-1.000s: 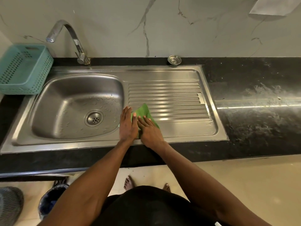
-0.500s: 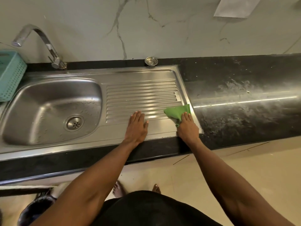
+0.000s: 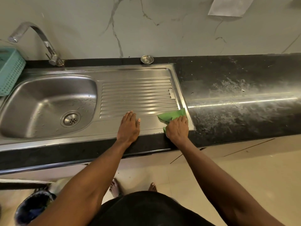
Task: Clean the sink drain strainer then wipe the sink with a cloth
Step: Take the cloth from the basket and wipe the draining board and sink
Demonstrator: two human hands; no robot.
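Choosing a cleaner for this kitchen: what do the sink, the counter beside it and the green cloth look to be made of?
Sink: probably stainless steel, brushed silver, with soft reflections and pressed drainboard ribs.
Counter: looks like polished black stone, perhaps granite; glossy, speckled, with whitish smears.
Green cloth: soft woven or microfibre fabric, matte, crumpled under the right hand; exact fibre unclear.

The right hand (image 3: 177, 128) has swept the green cloth (image 3: 172, 115) from mid-drainboard to its right edge.

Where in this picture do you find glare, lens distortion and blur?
Head view: glare streaks across the black countertop and gleams on the sink; the wide lens bows the counter's front edge; the faucet tip and the frame's bottom-left corner look soft, while the green cloth stays sharp.
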